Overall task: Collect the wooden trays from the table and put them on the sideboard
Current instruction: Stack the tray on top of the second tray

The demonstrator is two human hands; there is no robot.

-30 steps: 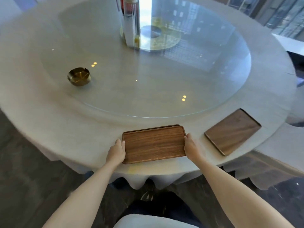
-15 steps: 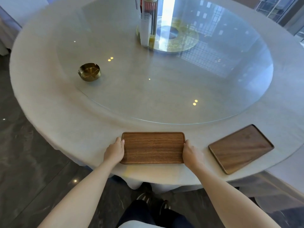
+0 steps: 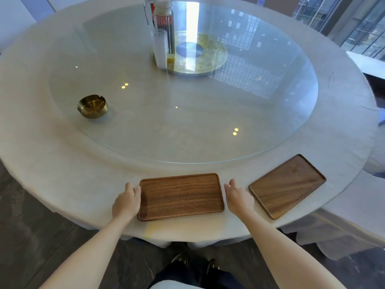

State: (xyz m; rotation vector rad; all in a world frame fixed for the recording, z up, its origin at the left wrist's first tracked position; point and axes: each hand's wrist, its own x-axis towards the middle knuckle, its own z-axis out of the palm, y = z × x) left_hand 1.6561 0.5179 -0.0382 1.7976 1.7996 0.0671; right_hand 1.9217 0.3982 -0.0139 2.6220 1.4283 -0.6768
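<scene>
A rectangular wooden tray (image 3: 180, 196) lies flat on the white tablecloth near the table's front edge. My left hand (image 3: 127, 202) is pressed against its left short edge, fingers curled down at the rim. My right hand (image 3: 237, 196) is just right of the tray's right short edge, fingers apart, with a small gap to the wood. A second, darker wooden tray (image 3: 287, 185) lies at an angle on the cloth further right, close to my right hand and untouched. The sideboard is out of view.
The round table (image 3: 52, 167) carries a large glass turntable (image 3: 187, 122). On the glass stand a brass ashtray (image 3: 92, 106) at the left and a tall glass pitcher with a stack of cups (image 3: 162, 38) near the centre. Cloth-covered chairs stand at the right.
My right hand has come off the tray's right edge and opened. The tray, slightly tilted a second ago, now lies flat. My view has pulled back and shifted left.
</scene>
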